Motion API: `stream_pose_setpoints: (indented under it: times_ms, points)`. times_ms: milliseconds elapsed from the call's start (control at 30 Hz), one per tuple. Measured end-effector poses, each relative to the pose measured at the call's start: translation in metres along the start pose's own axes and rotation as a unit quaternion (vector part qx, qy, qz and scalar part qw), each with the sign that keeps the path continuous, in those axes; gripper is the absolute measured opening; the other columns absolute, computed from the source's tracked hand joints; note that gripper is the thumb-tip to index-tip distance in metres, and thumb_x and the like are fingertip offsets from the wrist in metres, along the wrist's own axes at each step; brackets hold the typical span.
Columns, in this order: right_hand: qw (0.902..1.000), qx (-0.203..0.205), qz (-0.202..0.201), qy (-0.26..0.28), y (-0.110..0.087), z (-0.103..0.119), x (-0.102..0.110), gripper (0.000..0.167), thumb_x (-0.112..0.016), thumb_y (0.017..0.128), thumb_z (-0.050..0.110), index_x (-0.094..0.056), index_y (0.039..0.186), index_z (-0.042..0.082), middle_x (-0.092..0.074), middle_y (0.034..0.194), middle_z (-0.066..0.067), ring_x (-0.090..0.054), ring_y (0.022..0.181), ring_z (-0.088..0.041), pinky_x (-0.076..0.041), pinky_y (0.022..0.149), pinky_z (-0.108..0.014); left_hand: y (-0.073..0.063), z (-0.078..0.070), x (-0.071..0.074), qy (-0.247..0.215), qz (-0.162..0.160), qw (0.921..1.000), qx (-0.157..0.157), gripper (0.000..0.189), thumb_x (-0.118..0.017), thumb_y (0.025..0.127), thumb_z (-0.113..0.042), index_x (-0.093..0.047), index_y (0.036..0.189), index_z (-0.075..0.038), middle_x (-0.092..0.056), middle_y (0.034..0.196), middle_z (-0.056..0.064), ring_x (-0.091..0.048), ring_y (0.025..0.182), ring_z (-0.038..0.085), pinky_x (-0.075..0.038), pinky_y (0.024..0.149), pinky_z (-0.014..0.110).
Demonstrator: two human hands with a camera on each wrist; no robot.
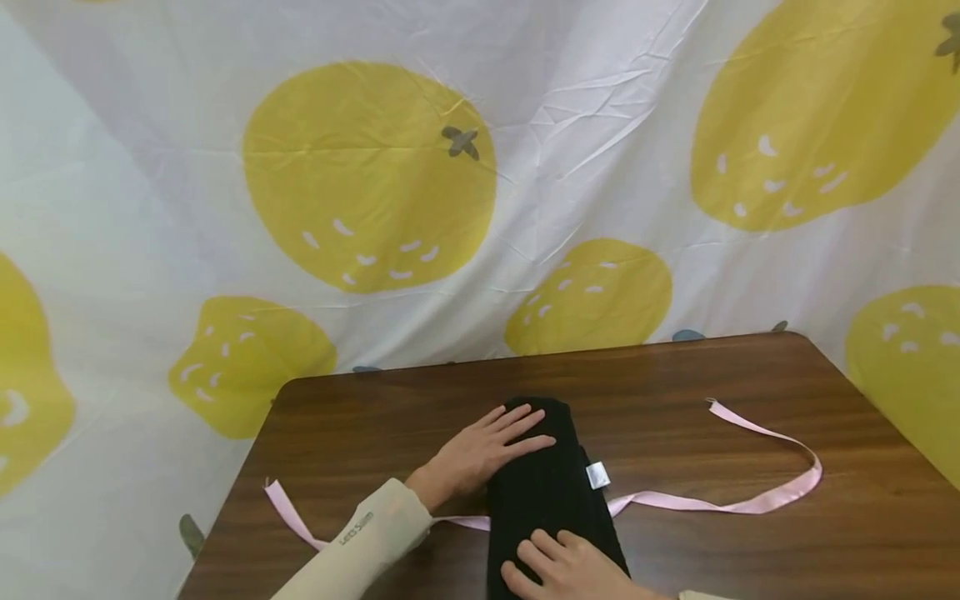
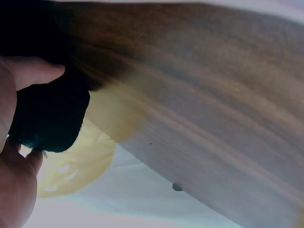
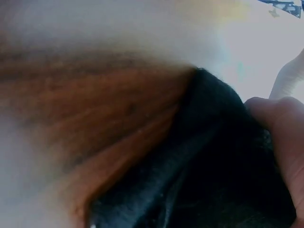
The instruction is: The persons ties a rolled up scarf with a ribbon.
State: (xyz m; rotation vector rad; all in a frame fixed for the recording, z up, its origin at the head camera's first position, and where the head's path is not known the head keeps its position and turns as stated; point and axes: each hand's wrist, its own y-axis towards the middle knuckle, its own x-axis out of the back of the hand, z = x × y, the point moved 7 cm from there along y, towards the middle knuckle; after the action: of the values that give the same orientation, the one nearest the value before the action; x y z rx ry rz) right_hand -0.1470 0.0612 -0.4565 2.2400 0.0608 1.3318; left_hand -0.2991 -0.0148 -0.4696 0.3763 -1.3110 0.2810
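A long, folded piece of black cloth (image 1: 542,496) lies lengthwise on the table, with a small white tag (image 1: 597,475) sticking out at its right edge. My left hand (image 1: 483,450) rests on the far part of it, fingers stretched across the top. Near the front edge of the view, my right hand (image 1: 572,571) presses on the near part with loosely bent fingers. A pink ribbon (image 1: 757,503) passes beneath the cloth and comes out on both sides. In the right wrist view, the thumb (image 3: 285,128) lies along the edge of the black cloth (image 3: 213,156).
The brown wooden table (image 1: 750,375) has rounded far corners. Behind it hangs a white curtain (image 1: 570,167) printed with yellow fruit. The ribbon's right end curves toward the back, and its left end lies near the left table edge.
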Motion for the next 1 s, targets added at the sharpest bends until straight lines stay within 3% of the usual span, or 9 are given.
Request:
stream_pose_setpoints:
  times_ms: [267, 433, 733, 1000]
  points:
    - [0.9998, 0.004, 0.020, 0.004, 0.001, 0.005, -0.010, 0.027, -0.055, 0.095, 0.049, -0.057, 0.111, 0.027, -0.050, 0.094, 0.006, -0.047, 0.080, -0.008, -0.028, 0.047, -0.011, -0.003, -0.002, -0.002, -0.021, -0.006, 0.9996, 0.016, 0.076, -0.063, 0.094, -0.006, -0.026, 0.156, -0.028, -0.016, 0.166, 0.006, -0.014, 0.152, 0.024, -0.019, 0.121, 0.044]
    - [0.9998, 0.000, 0.018, 0.008, 0.001, 0.006, -0.011, 0.029, -0.057, 0.094, 0.050, -0.056, 0.111, 0.026, -0.050, 0.094, 0.006, -0.047, 0.080, -0.009, -0.028, 0.048, -0.011, -0.004, -0.003, -0.004, -0.030, -0.011, 0.9991, 0.029, 0.071, -0.057, 0.097, -0.005, -0.026, 0.156, -0.028, -0.015, 0.166, 0.005, -0.013, 0.152, 0.024, -0.018, 0.121, 0.044]
    - [0.9994, 0.011, 0.034, 0.003, 0.003, 0.007, -0.013, 0.034, -0.062, 0.088, 0.051, -0.056, 0.112, 0.028, -0.050, 0.096, 0.006, -0.046, 0.081, -0.009, -0.027, 0.047, -0.011, -0.009, -0.005, -0.004, -0.038, -0.050, 0.9972, 0.041, 0.068, -0.057, 0.097, -0.006, -0.029, 0.155, -0.028, -0.019, 0.165, 0.007, -0.018, 0.151, 0.025, -0.023, 0.120, 0.045]
    - [0.9981, 0.009, 0.060, 0.012, 0.003, 0.006, -0.012, 0.036, -0.062, 0.089, 0.053, -0.055, 0.114, 0.028, -0.049, 0.098, 0.006, -0.046, 0.083, -0.008, -0.028, 0.048, -0.010, -0.008, -0.005, -0.005, -0.031, -0.052, 0.9971, 0.047, 0.070, -0.059, 0.097, -0.008, -0.026, 0.155, -0.029, -0.018, 0.165, 0.006, -0.017, 0.152, 0.025, -0.023, 0.120, 0.045]
